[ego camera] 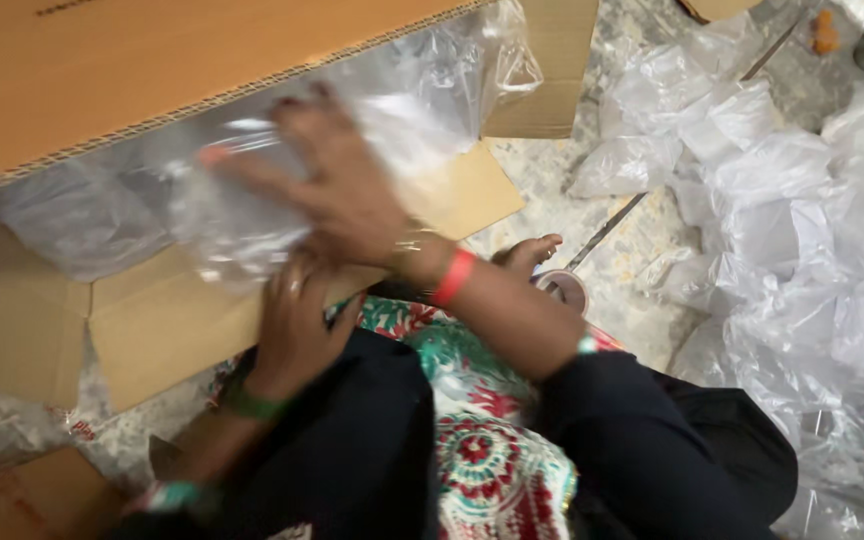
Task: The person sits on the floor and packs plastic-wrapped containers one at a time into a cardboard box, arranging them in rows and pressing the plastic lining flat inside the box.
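Note:
A clear plastic bag (252, 190) lies partly inside an open cardboard box (152, 320) in front of me. My right hand (337, 185) is spread flat on top of the bag and presses it down. It is blurred by motion. My left hand (297, 325) sits lower, at the bag's near edge over the box flap, and whether its fingers pinch the plastic I cannot tell. Both wrists carry bangles.
A large heap of clear plastic bags (782, 230) covers the floor on the right. A roll of tape (564, 288) lies by a bare foot (530, 252). More cardboard flaps (542, 70) stand behind, and another box piece (22, 500) at bottom left.

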The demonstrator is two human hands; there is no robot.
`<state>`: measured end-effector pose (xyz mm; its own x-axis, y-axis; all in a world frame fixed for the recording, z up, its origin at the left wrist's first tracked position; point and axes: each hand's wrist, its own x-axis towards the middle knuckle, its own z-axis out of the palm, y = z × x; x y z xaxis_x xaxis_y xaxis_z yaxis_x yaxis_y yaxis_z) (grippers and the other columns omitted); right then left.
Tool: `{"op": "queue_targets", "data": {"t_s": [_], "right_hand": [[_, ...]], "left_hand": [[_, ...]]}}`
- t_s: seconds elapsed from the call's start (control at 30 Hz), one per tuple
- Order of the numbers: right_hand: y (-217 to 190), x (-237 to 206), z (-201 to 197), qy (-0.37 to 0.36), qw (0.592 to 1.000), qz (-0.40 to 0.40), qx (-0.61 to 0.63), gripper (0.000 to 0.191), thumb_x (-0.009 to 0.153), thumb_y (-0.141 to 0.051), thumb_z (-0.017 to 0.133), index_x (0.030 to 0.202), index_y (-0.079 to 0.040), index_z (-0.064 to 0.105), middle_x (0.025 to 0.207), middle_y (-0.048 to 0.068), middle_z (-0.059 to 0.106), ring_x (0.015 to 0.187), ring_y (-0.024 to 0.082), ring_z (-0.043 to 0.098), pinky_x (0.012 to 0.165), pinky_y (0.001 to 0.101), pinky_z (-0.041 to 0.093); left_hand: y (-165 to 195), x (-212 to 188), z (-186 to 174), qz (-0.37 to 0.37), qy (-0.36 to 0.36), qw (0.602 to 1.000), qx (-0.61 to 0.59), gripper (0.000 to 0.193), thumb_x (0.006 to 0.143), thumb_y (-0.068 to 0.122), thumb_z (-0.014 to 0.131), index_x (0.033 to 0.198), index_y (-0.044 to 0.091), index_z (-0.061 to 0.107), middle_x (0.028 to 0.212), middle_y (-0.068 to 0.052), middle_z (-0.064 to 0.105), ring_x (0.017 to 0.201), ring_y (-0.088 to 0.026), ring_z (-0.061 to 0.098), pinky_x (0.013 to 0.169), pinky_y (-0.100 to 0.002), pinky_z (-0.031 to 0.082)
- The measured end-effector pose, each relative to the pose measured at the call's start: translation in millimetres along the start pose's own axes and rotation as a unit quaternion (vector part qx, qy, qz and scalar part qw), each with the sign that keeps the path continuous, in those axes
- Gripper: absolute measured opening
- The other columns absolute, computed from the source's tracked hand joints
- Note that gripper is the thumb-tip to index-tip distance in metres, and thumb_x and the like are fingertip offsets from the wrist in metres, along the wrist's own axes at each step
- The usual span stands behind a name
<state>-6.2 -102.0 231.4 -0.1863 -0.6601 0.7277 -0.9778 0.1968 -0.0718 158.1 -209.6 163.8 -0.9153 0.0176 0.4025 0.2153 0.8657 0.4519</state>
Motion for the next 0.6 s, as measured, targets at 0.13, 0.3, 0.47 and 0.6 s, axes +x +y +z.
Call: {"op": "queue_targets", "data": {"t_s": [0.13, 0.3, 0.47, 0.6], "right_hand": [[-17.4, 7.8, 65.5, -0.069, 0.977, 0.017, -0.201, 0.100, 0.095, 0.001, 0.070, 0.164, -0.045, 0.015, 0.148, 0.014, 0.047, 0.146, 0.035, 0.044, 0.129, 0.0658, 0.012], [6.8, -22.4, 54.8, -0.118, 0.964, 0.024, -0.237, 0.100, 0.093, -0.006, 0.069, 0.164, -0.049, 0.014, 0.156, 0.013, 0.043, 0.150, 0.032, 0.039, 0.129, 0.0700, 0.005], [15.5, -29.6, 28.8, -0.138, 0.985, 0.088, -0.056, 0.102, 0.074, -0.043, 0.080, 0.156, -0.043, 0.020, 0.165, 0.015, 0.028, 0.155, 0.037, 0.024, 0.125, 0.0718, 0.000], [38.2, -98.2, -20.3, -0.135, 0.983, 0.122, -0.004, 0.108, 0.076, -0.050, 0.088, 0.162, -0.029, 0.024, 0.168, 0.016, 0.022, 0.158, 0.035, 0.014, 0.128, 0.0649, 0.000]], "left_hand": [[2.0, -25.7, -11.0, 0.028, -0.003, 0.999, 0.033, 0.076, 0.076, 0.045, 0.080, 0.130, -0.002, 0.056, 0.135, -0.022, 0.055, 0.131, -0.041, 0.049, 0.114, -0.055, 0.035], [-2.4, -21.2, -10.6, 0.036, -0.028, 0.997, 0.054, 0.074, 0.080, 0.046, 0.078, 0.133, -0.001, 0.055, 0.137, -0.018, 0.056, 0.134, -0.036, 0.051, 0.116, -0.053, 0.037], [2.2, -18.6, -7.0, 0.061, -0.040, 0.992, 0.106, 0.076, 0.081, 0.046, 0.077, 0.137, -0.001, 0.056, 0.139, -0.020, 0.056, 0.134, -0.036, 0.051, 0.116, -0.054, 0.037], [6.6, -17.6, -12.3, 0.039, -0.057, 0.993, 0.098, 0.074, 0.079, 0.044, 0.077, 0.135, -0.001, 0.056, 0.139, -0.021, 0.056, 0.134, -0.037, 0.050, 0.116, -0.054, 0.036]]}}
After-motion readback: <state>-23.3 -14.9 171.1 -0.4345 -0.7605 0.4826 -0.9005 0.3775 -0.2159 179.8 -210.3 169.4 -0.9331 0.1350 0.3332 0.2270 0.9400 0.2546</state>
